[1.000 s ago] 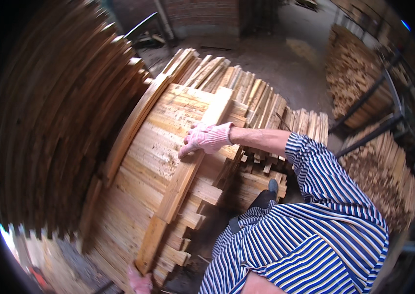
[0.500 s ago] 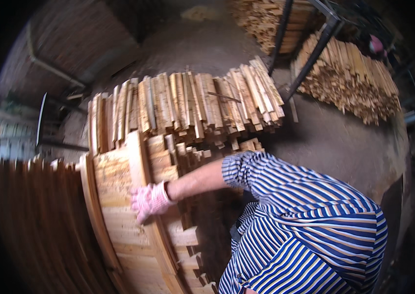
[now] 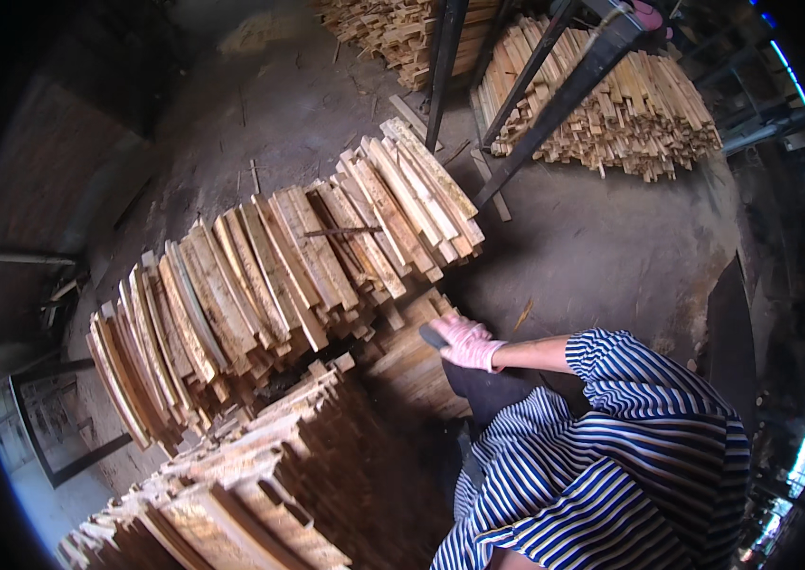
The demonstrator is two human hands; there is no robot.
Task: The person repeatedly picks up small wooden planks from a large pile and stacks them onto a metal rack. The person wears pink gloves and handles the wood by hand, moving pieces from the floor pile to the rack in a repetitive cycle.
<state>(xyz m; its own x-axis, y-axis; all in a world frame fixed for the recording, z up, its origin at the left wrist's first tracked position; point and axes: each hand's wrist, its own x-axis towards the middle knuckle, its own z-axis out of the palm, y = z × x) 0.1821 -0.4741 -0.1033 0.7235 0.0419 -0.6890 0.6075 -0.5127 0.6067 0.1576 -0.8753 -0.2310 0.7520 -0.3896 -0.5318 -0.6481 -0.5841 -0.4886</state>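
My right hand (image 3: pixel 468 344), in a pink-and-white glove, hangs in front of my dark trouser leg (image 3: pixel 488 391). Its fingers point left, loosely extended, with nothing visible in them. Just beyond the fingertips shows a dark rounded shape (image 3: pixel 433 335), perhaps a shoe toe. Below the hand lie flat pale boards (image 3: pixel 412 366) on the floor. To the left, a long row of stacked wooden strips (image 3: pixel 279 256) runs across the view. A tall pile of boards (image 3: pixel 231 513) stands at the lower left. My left hand is out of frame; only a bit of skin shows at the bottom edge.
Black metal posts (image 3: pixel 554 104) rise at the upper right beside another large heap of strips (image 3: pixel 611 104). A further wood stack (image 3: pixel 393 38) stands at the top. A thin dark stick (image 3: pixel 343 231) lies across the middle row. A dark frame (image 3: pixel 60 418) stands at far left.
My right hand has come off the strip on the board pile and swung right, beside my leg. The view has turned rightward, so the board pile now sits lower left.
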